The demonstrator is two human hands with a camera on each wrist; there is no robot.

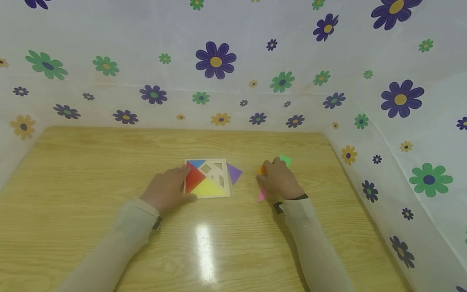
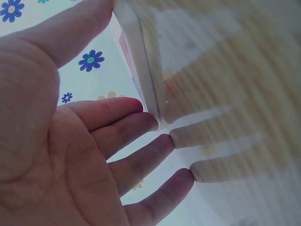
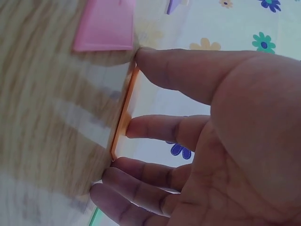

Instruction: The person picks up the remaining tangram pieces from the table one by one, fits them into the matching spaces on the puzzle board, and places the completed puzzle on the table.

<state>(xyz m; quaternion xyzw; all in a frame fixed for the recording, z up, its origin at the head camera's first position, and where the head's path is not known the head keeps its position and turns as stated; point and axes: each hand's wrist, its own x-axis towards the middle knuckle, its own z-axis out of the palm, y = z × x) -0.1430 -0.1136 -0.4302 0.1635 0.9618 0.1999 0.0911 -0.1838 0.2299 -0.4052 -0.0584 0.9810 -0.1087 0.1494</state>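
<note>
A white tangram board (image 1: 226, 174) lies on the table with a red triangle (image 1: 195, 178), a yellow triangle (image 1: 208, 190) and a blue triangle (image 1: 196, 163) set in it; several recesses at its right are bare. My left hand (image 1: 168, 188) holds the board's left side, thumb at the near edge and fingers toward the far corner. To the right, my right hand (image 1: 281, 178) holds an orange piece (image 3: 124, 110) by thumb and index finger, flat against the table. Beside that hand lie a pink piece (image 1: 262, 195) and a green piece (image 1: 285, 160), both partly covered.
A purple triangle (image 1: 234, 173) lies just right of the board. The wooden table (image 1: 73, 182) is bounded at the back and right by a white flower-print cloth (image 1: 153, 73). Light reflects on the tabletop near the front.
</note>
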